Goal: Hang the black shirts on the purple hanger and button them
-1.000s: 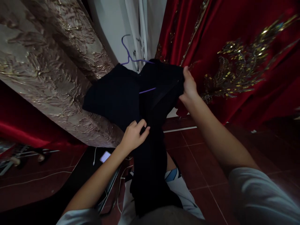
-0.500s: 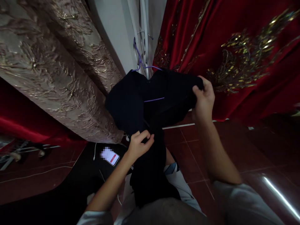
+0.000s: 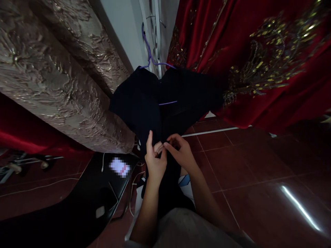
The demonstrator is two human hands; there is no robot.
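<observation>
A black garment point(image 3: 144, 103) hangs on a purple wire hanger point(image 3: 150, 58), its hook caught on a white rail by the wall. The cloth drapes down toward my lap. My left hand point(image 3: 154, 159) and my right hand point(image 3: 181, 151) meet at the garment's front, below the hanger's bar. Both pinch the black cloth with fingers pressed together, fingertips touching each other at the front edges.
A beige embossed drape point(image 3: 51, 79) hangs at the left, a red velvet robe with gold sequins point(image 3: 258, 62) at the right. A phone point(image 3: 119, 166) lies on a black surface point(image 3: 77, 206) at lower left, with white cables. Red floor tiles point(image 3: 245, 165) spread to the right.
My right hand has let go of the garment's right shoulder and come down to join my left hand at the front. The hanger sits steadier on the rail.
</observation>
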